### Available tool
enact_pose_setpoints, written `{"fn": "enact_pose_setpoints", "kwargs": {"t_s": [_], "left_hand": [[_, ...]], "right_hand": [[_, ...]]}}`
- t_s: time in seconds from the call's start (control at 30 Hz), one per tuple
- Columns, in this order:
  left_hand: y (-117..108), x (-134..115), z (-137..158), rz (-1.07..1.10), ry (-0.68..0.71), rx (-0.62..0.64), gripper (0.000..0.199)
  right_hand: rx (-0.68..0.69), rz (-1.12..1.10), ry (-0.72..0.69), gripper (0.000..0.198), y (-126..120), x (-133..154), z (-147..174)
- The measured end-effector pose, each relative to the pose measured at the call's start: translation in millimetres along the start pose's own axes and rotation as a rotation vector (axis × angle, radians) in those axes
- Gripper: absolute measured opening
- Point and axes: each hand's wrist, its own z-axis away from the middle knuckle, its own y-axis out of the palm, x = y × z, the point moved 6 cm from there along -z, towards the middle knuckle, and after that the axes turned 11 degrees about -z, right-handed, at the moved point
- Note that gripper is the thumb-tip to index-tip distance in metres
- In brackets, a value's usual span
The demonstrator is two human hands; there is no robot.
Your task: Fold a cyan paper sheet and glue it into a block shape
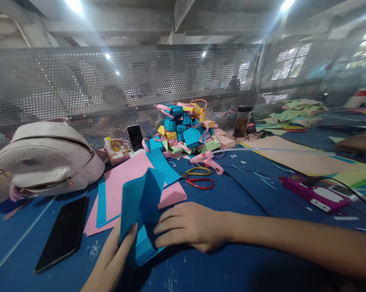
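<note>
A folded piece of blue paper (143, 239) stands partly upright, with creased panels, in front of me. My left hand (116, 251) grips its left side, the thumb on the inner face. From the right, my right hand (192, 227) has its fingers close together on the paper's right edge; the fingertips are partly hidden by it. Behind lie pink paper sheets (119, 186) with a flat blue sheet (163, 166) on top. Scissors (199, 183) with red and yellow handles and a pink glue gun (207, 160) rest just beyond.
A heap of blue and yellow paper boxes (192, 137) stands at the back. On the left are a black phone (63, 233) and a white backpack (52, 158). A purple power strip (313, 192), cables and large paper sheets (298, 156) lie right, near another person's hand (358, 142).
</note>
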Motion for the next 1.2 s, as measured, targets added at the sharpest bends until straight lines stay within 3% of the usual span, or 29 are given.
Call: {"fn": "enact_pose_setpoints", "kwargs": {"t_s": [0.1, 0.2, 0.37, 0.53, 0.7, 0.93, 1.07, 1.2], "left_hand": [[1, -13, -8, 0.063, -0.006, 0.125, 0.041], [0, -22, -9, 0.065, 0.080, 0.171, 0.044], [1, -18, -2, 0.015, 0.130, 0.238, 0.048], [1, -23, -4, -0.027, 0.200, 0.258, 0.057], [-1, -32, -10, -0.076, 0.199, 0.253, 0.053], [-5, -48, -15, -0.216, 0.448, 0.171, 0.053], [-10, -46, -19, -0.195, 0.476, 0.117, 0.049], [-10, -45, -20, -0.164, 0.497, 0.159, 0.044]], "right_hand": [[0.004, 0.001, 0.033, 0.046, 1, -1, 1], [-0.009, -0.040, 0.076, 0.047, 1, -2, 2], [-0.076, -0.176, 0.132, 0.054, -4, -6, 4], [-0.109, -0.250, 0.159, 0.057, -7, -7, 5], [-0.091, -0.264, 0.175, 0.057, -9, -4, 2], [-0.135, -0.256, 0.142, 0.048, -12, -3, 2], [-0.149, -0.288, 0.157, 0.050, -12, -4, 2], [-0.165, -0.295, 0.174, 0.049, -11, -5, 2]]}}
